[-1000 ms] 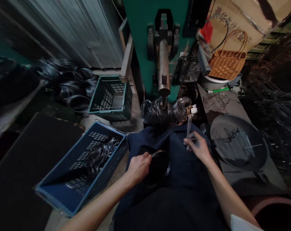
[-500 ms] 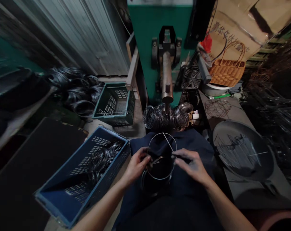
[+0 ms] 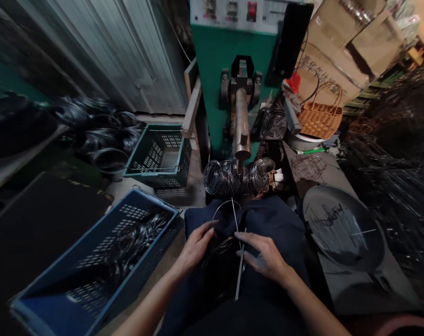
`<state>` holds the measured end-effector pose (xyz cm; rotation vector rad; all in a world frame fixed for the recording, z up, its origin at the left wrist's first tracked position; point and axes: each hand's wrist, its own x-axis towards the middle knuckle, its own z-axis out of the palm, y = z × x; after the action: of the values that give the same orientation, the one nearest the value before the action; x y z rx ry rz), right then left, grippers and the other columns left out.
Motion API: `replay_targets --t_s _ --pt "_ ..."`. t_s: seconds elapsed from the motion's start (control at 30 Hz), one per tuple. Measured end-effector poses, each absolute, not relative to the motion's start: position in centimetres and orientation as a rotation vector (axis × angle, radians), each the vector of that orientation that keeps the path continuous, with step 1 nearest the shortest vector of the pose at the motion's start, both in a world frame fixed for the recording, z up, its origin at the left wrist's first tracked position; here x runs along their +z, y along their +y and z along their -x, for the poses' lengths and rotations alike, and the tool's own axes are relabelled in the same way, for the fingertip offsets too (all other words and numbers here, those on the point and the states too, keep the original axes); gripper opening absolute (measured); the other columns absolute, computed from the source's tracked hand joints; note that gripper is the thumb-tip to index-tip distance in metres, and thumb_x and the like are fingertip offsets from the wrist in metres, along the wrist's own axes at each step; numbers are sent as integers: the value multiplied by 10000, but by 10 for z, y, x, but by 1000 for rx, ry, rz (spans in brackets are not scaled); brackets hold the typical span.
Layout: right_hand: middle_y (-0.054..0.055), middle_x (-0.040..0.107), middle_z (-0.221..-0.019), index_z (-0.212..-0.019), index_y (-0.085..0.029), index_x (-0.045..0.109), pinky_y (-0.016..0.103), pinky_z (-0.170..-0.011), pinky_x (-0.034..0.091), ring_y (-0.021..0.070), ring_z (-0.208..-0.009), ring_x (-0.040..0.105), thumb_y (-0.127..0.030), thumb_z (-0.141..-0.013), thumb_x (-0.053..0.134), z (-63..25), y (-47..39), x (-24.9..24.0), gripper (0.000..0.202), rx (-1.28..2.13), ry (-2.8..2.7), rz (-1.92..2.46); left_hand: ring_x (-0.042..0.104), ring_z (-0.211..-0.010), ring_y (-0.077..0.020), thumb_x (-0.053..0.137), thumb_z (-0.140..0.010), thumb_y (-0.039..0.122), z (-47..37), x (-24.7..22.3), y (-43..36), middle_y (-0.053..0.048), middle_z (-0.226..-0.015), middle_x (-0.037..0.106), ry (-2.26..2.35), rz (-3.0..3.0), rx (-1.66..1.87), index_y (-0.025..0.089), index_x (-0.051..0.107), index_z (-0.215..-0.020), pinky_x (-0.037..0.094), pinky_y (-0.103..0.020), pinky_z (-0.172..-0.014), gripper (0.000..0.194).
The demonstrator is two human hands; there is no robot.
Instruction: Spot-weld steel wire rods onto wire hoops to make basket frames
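Observation:
Above my lap, my left hand [image 3: 197, 243] pinches a thin wire ring [image 3: 218, 208] between thumb and fingers. My right hand [image 3: 264, 255] grips several thin straight metal rods [image 3: 238, 279] between thumb and fingers. One rod slants up across the ring's far edge, and others reach down toward my body. The ring's lower part is lost against dark round wire shapes in my lap, which are hard to make out. Just ahead of the ring, the welding machine's [image 3: 212, 60] metal arm [image 3: 242, 121] ends above a bundle of shiny wire rings [image 3: 219, 178].
To the left, a blue crate [image 3: 89, 219] holds dark wire pieces, with a green crate [image 3: 152, 170] behind it. Black wire coils [image 3: 109, 158] lie farther left. On the right bench sit a pan [image 3: 313, 205] of straight rods, a wicker basket [image 3: 322, 120] and a small fan [image 3: 274, 123].
The single rod at the ring has become several rods in my right hand, now steeper and lower. The ring has tilted and shifted left with my left hand. The view has tipped upward.

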<state>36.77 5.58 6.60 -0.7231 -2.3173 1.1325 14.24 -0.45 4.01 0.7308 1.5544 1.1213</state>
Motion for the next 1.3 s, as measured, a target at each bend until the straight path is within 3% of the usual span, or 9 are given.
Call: replay_targets --t_s 0.1,0.2,0.33,0.57,0.77,1.3 --pt "56 632 -1217 -1311 -262 512 334 -966 510 206 -1100 613 -255 -867 622 -357 45 58 458 1163 -2291 613 611 -815 -203 628 -738 405 -123 50 -23 -51 -832 668 1527 -799 973 163 629 -1142 489 -293 -705 471" --pt "48 620 -1234 -1337 -270 478 323 -981 501 197 -1121 600 -256 -865 629 -345 38 52 496 1166 -2302 527 584 -661 -151 673 -714 357 -124 68 -28 -13 -770 622 1438 -568 1023 181 519 -1252 484 -264 -593 586" --pt "63 571 -1301 -1386 -262 421 325 -1013 475 196 -1186 551 -219 -890 575 -336 40 54 521 1053 -2406 516 548 -588 -108 751 -664 320 -149 77 -9 23 -744 557 1217 -309 1208 204 467 -1245 485 -231 -522 657" --pt "101 571 -1300 -1371 -238 447 358 -976 502 227 -1200 541 -222 -888 555 -353 63 70 496 743 -2570 675 564 -598 -91 722 -733 277 -172 60 24 45 -760 525 985 -306 1244 267 454 -1216 546 -259 -554 552" --pt "93 592 -1274 -1365 -245 455 374 -969 506 239 -1190 549 -227 -880 559 -358 67 76 496 672 -2629 690 565 -556 -103 727 -719 300 -170 66 33 43 -743 514 987 -363 1202 247 471 -1184 536 -252 -467 534" --pt "70 603 -1266 -1293 -202 524 351 -935 524 224 -1170 566 -212 -873 565 -361 80 87 422 521 -2683 730 566 -575 -96 693 -767 240 -177 64 43 32 -749 522 910 -387 1267 239 465 -1166 538 -228 -485 460"
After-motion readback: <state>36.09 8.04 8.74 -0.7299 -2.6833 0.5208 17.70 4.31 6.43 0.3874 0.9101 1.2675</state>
